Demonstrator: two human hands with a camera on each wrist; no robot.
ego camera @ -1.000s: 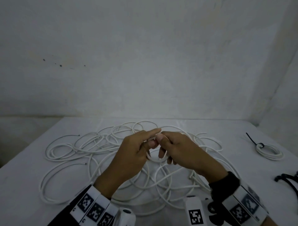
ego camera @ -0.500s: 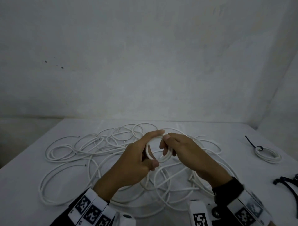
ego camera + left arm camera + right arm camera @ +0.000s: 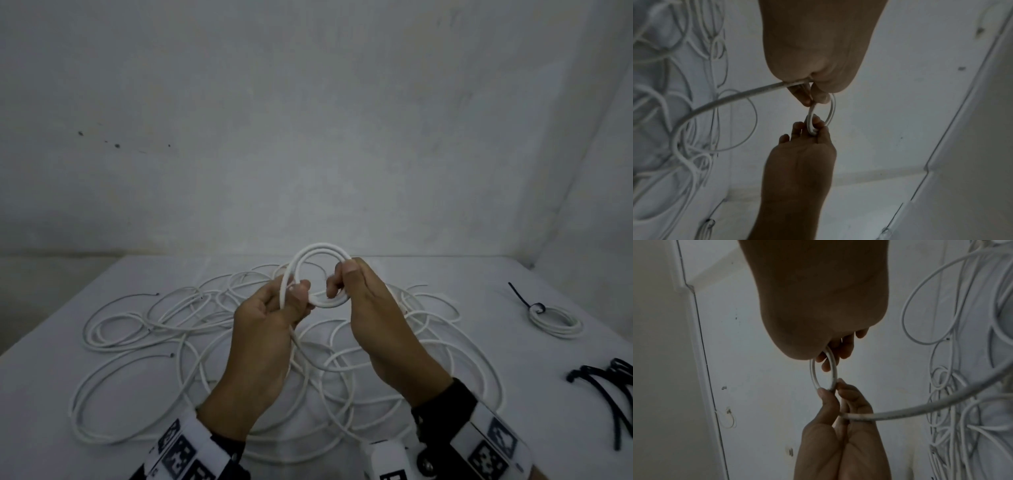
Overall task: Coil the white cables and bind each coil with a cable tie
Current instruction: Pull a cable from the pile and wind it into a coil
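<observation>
A small coil (image 3: 321,247) of white cable, about two turns, is held upright above the table between both hands. My left hand (image 3: 294,294) pinches its left side with thumb and fingers, and the cable's tail (image 3: 731,97) runs from this hand down into the tangle. My right hand (image 3: 340,281) pinches the coil's right side, thumb on top. In the right wrist view the coil (image 3: 813,374) hangs between the right fingers (image 3: 840,350) and the left hand (image 3: 830,392) below. A tangle of loose white cables (image 3: 144,318) covers the table under my hands.
One bound coil (image 3: 556,322) with a black cable tie (image 3: 537,307) lies at the right of the white table (image 3: 51,394). Several loose black cable ties (image 3: 609,387) lie near the right edge. A grey wall stands close behind the table.
Both hands have risen with the cable. The single small loop has become a wider coil of about two turns, now standing upright between the hands.
</observation>
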